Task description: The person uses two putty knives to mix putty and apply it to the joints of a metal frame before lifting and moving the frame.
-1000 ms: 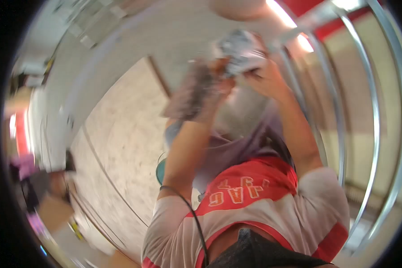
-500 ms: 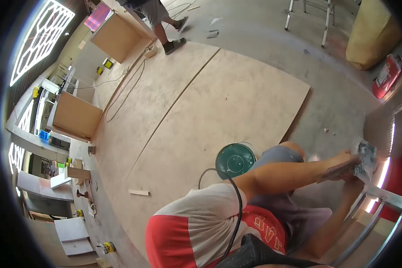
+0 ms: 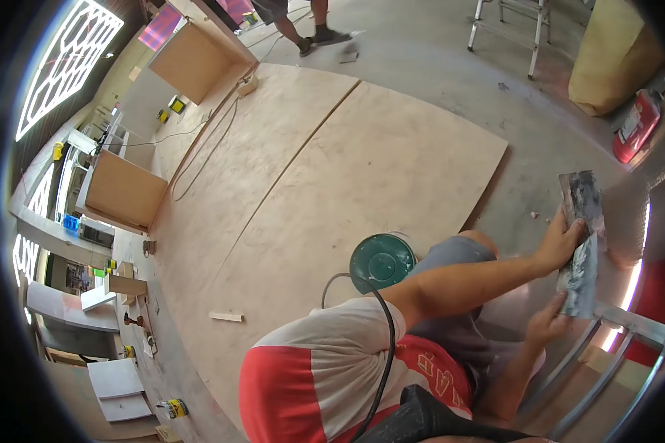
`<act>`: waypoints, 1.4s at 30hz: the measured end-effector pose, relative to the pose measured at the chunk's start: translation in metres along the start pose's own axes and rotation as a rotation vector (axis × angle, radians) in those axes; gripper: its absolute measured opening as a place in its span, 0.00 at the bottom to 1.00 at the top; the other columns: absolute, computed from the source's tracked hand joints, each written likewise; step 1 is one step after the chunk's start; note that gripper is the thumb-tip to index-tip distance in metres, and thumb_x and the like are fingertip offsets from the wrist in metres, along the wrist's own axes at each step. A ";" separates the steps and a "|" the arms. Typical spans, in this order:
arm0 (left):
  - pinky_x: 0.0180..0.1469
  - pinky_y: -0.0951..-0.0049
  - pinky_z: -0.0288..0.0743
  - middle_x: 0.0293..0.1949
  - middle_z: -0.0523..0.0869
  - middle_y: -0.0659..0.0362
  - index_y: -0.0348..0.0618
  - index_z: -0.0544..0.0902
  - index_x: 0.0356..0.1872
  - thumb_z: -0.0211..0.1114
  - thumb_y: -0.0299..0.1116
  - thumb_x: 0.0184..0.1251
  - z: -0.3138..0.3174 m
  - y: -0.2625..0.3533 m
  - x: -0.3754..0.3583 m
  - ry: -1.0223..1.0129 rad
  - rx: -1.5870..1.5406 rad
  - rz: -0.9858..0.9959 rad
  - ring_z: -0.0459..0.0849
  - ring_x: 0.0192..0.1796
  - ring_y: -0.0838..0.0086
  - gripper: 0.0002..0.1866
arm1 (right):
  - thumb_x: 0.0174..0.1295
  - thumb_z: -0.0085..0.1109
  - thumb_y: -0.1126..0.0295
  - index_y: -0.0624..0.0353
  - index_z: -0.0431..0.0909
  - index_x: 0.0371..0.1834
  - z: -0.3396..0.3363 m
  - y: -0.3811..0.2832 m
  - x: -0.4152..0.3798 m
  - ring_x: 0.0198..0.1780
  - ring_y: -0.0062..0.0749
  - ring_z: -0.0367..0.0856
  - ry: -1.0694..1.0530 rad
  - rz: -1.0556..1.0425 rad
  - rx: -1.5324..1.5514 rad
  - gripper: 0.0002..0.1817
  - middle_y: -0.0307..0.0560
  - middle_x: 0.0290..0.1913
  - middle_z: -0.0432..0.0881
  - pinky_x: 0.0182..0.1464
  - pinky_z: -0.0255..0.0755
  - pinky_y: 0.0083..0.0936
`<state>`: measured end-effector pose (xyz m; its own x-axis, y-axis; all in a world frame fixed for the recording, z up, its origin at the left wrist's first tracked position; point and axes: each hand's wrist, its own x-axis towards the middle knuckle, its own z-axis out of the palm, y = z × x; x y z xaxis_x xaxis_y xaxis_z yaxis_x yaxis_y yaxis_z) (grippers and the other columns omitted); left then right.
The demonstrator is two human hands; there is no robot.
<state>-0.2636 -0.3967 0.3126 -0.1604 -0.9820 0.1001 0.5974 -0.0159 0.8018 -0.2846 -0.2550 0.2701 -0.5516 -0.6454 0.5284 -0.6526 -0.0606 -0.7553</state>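
Observation:
My left hand (image 3: 564,244) is closed around the lower end of a wide, putty-smeared scraper (image 3: 580,193), its thumb lying on the blade. Just below it, my right hand (image 3: 548,319) grips a second scraper (image 3: 582,277), coated with pale grey putty. The two blades meet or overlap near my left thumb; their exact contact is hard to make out. Beside my bent knee stands a green bucket (image 3: 381,262), with white smears inside.
Large wooden panels (image 3: 391,162) lie on the floor with a wood strip (image 3: 226,317) on them. A metal frame (image 3: 628,325) is close to my right hand. Farther off are a stepladder (image 3: 510,33), a red container (image 3: 637,125), cables and another person's legs (image 3: 292,33).
The scrapers have swung from bunched together to lying end to end, and my hands have moved apart. The other person has stepped away from the panel edge.

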 end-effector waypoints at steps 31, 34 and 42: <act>0.23 0.69 0.76 0.39 0.80 0.54 0.40 0.68 0.51 0.53 0.26 0.64 -0.014 0.042 -0.009 -0.620 -0.104 -0.647 0.82 0.30 0.66 0.15 | 0.54 0.61 0.76 0.58 0.78 0.48 -0.081 -0.029 0.041 0.35 0.39 0.79 0.219 -0.233 -0.476 0.16 0.47 0.36 0.79 0.33 0.73 0.29; 0.24 0.70 0.75 0.40 0.80 0.55 0.40 0.68 0.52 0.53 0.26 0.64 -0.019 0.047 -0.014 -0.696 -0.099 -0.604 0.82 0.32 0.69 0.16 | 0.49 0.61 0.77 0.54 0.78 0.48 -0.075 -0.030 0.034 0.33 0.43 0.77 0.002 -0.240 -0.630 0.20 0.47 0.33 0.77 0.32 0.72 0.33; 0.39 0.67 0.79 0.28 0.76 0.59 0.43 0.75 0.31 0.54 0.45 0.70 -0.048 -0.017 -0.008 -0.427 -0.045 -0.573 0.78 0.31 0.74 0.15 | 0.54 0.58 0.79 0.66 0.77 0.46 -0.047 -0.057 0.010 0.34 0.49 0.76 0.304 -0.234 -0.337 0.15 0.54 0.35 0.79 0.38 0.70 0.37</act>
<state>-0.2351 -0.3978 0.2700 -0.7468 -0.6575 -0.0998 0.3576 -0.5236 0.7733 -0.2775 -0.2224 0.3371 -0.4643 -0.3905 0.7949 -0.8803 0.1047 -0.4627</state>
